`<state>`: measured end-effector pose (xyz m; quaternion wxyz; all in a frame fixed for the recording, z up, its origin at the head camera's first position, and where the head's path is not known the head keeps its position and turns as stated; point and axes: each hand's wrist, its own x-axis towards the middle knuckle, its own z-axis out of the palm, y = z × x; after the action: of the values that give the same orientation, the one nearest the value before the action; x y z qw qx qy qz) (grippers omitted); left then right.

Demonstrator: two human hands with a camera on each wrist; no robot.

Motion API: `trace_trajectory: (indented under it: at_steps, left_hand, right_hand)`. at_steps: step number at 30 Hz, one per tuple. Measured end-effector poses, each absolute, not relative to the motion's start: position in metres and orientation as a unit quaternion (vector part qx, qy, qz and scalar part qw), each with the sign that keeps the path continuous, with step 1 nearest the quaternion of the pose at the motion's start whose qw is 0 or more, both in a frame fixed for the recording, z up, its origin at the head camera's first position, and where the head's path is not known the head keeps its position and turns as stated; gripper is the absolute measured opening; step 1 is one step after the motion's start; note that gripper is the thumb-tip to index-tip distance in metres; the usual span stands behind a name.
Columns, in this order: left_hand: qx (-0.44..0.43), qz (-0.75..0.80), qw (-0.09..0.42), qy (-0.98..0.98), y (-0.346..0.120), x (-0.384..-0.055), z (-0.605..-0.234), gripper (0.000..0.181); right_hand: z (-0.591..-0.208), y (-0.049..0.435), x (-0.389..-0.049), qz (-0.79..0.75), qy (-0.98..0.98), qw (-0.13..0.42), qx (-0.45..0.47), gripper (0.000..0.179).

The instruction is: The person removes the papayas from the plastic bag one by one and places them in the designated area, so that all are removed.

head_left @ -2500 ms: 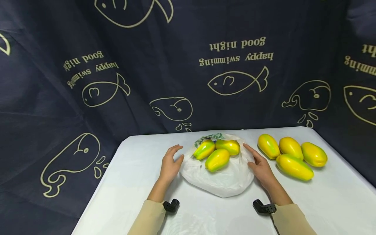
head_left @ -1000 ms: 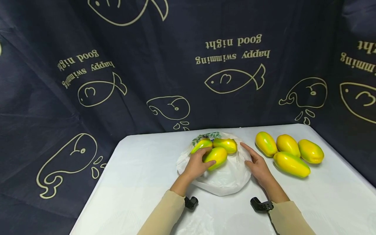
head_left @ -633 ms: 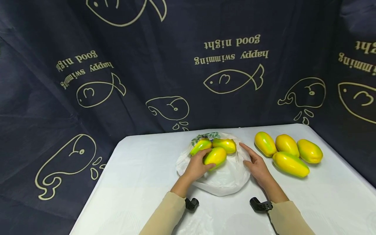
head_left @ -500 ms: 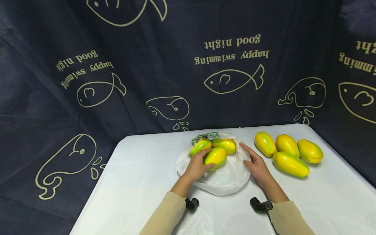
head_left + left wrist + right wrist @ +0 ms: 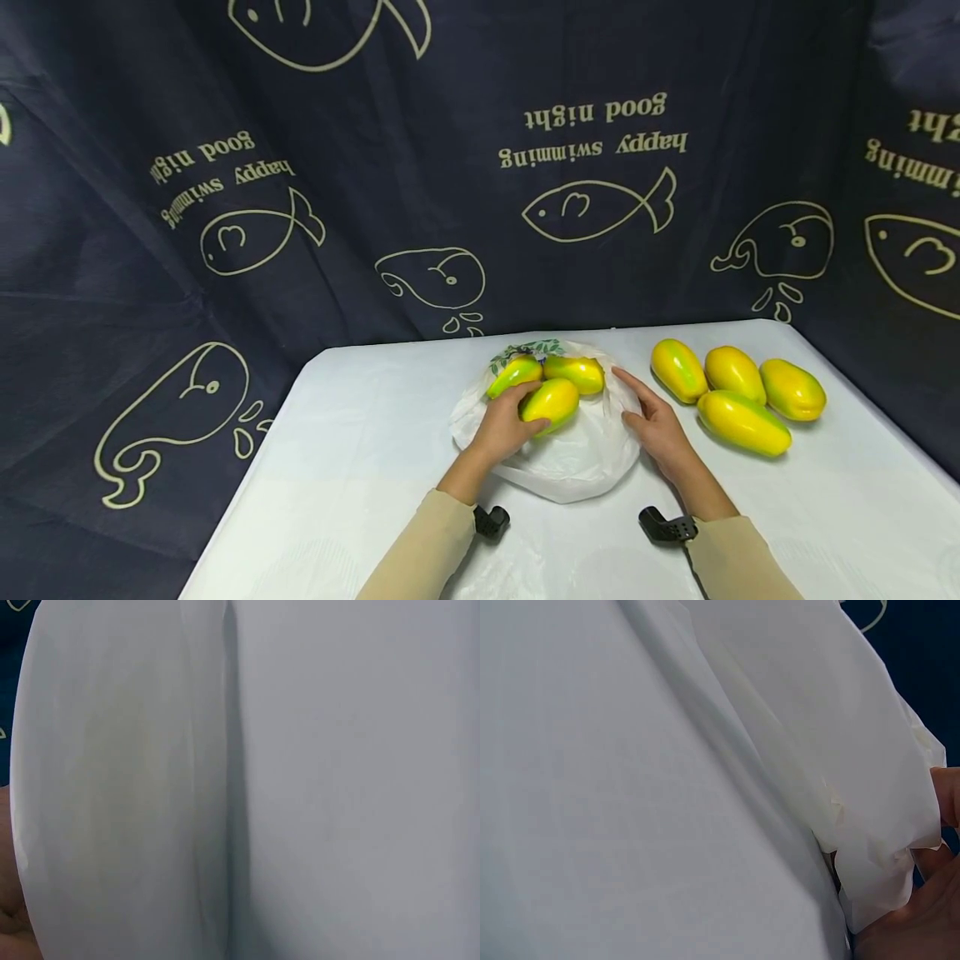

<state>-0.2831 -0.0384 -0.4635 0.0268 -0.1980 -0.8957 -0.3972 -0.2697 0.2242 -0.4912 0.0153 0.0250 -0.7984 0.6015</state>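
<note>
Hands point(image 5: 504, 427) closer together, papaya point(image 5: 553, 401) yellow-green

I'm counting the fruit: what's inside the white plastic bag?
Three yellow-green fruits show inside the white plastic bag, the front fruit partly covered by the left hand. Whatever lies beneath them is hidden.

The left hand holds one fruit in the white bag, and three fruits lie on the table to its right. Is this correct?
Not three: the head view shows four fruits on the table, right of the white bag. The left hand does hold one fruit inside it.
</note>
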Motion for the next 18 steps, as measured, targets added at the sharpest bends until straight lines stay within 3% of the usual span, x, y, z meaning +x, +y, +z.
trace_trajectory:
  at_steps: [12,18]
  left_hand:
    - [-0.173,-0.439,0.024,-0.881,-0.047,-0.28,-0.454,0.059]
    - [-0.174,-0.447,0.061,-0.875,-0.061,-0.28,-0.446,0.056]
  right_hand:
    - [-0.496,0.223,-0.271,0.598,-0.801,0.02,0.027,0.072]
    - [-0.495,0.224,-0.27,0.595,-0.803,0.019,0.026,0.071]
